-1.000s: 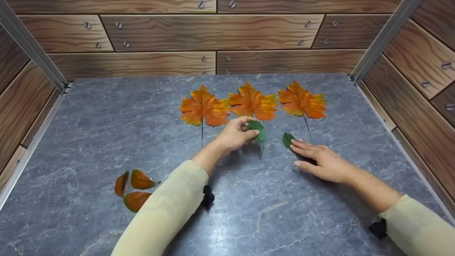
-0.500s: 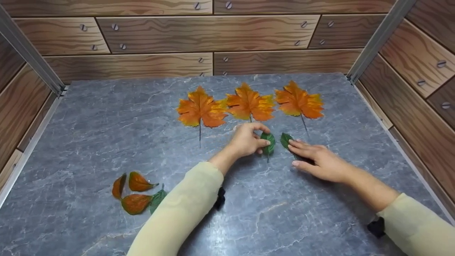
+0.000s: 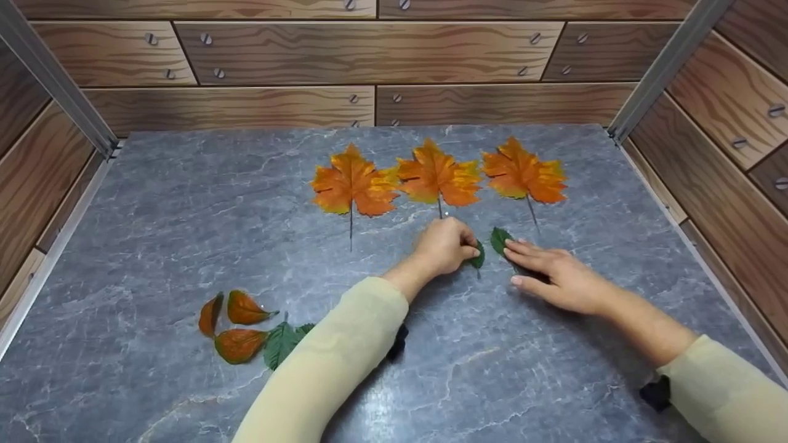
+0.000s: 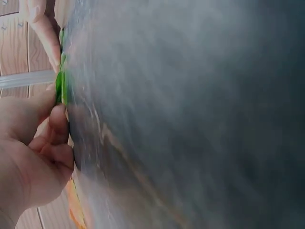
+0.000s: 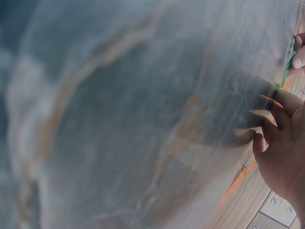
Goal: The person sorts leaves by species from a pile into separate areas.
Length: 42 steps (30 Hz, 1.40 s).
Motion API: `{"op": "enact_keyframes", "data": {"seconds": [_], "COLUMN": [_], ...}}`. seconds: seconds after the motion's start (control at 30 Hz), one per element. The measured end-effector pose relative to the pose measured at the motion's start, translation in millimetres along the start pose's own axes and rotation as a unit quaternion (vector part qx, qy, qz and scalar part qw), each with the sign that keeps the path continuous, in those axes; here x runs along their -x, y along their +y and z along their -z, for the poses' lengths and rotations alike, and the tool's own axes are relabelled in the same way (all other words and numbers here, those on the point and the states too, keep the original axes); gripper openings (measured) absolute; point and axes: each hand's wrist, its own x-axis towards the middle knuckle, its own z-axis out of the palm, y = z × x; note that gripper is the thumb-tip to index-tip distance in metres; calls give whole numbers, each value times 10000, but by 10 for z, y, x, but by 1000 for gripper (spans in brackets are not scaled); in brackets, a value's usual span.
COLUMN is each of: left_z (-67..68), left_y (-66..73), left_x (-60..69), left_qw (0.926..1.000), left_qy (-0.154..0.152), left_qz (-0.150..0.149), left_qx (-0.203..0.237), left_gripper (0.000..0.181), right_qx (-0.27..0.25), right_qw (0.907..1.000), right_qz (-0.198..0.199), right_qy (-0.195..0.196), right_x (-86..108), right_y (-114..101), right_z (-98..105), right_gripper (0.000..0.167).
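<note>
In the head view my left hand [image 3: 444,246] pinches a green leaf [image 3: 479,253] between thumb and fingers, low over the table. That same leaf [image 4: 62,88] shows edge-on in the left wrist view, close to the tabletop. Just right of it lies a second green leaf [image 3: 500,239], its tip pointing away from me. The fairly straight fingers of my right hand [image 3: 560,280] rest on this leaf's near part and hide some of it. Beyond the hands, three orange maple leaves lie in a row: left [image 3: 352,184], middle [image 3: 438,175] and right [image 3: 522,172], stems toward me.
Left of my left sleeve [image 3: 332,351] lie three brown-orange leaves [image 3: 241,344] and green leaves [image 3: 281,343], partly covered by the sleeve. The grey marbled table [image 3: 184,215] is bounded by wood-patterned walls [image 3: 369,52] at the back and sides.
My left hand has moved right and nearer to me with the green leaf, closer to the right hand. Green leaves at the left came out from behind the sleeve. The right hand stays put.
</note>
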Motion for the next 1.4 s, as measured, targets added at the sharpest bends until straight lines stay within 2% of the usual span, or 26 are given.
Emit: {"op": "enact_keyframes", "data": {"seconds": [0.1,0.23,0.37,0.47,0.6,0.73,0.83,0.93,1.07,1.23,1.4], "left_z": [-21,-37,-34,-10,101,358,631,919,1251,1508,1627], "left_y": [21,28,22,-1,-44,-50,-31,-31,-121,-375,-685], "left_x": [-12,-25,-30,-7,54,157,283,451,726,1103,1464], "left_qw": [9997,9996,9995,9987,9963,9920,9890,9875,9854,9861,9838], "left_qy": [-9,36,69,78,95,54,-135,-382,-597,-702,-1133], "left_qz": [88,205,307,342,184,-57,-201,-437,-877,-1193,-1224], "left_qx": [-234,-215,15,381,835,1261,1459,1467,1329,914,654], "left_gripper": [16,18,21,23,23,23,24,24,24,23,24], "right_qx": [-22,-68,-98,-68,-38,-26,-13,28,61,39,25], "right_qw": [10000,10000,9999,10000,10000,10000,10000,10000,9999,9999,9999], "right_qz": [-15,51,72,6,-15,5,28,54,107,127,115], "right_qy": [-11,31,32,-19,-43,-37,-23,23,65,63,56], "right_x": [5,2,-2,-5,-9,-8,-3,8,13,19,0], "right_y": [4,4,1,-2,-8,-6,0,6,6,5,-7], "right_z": [1,-3,-4,-10,-18,-15,-9,-3,-5,-9,-1], "right_gripper": [63,61,61,62,64,64,64,63,63,62,62]}}
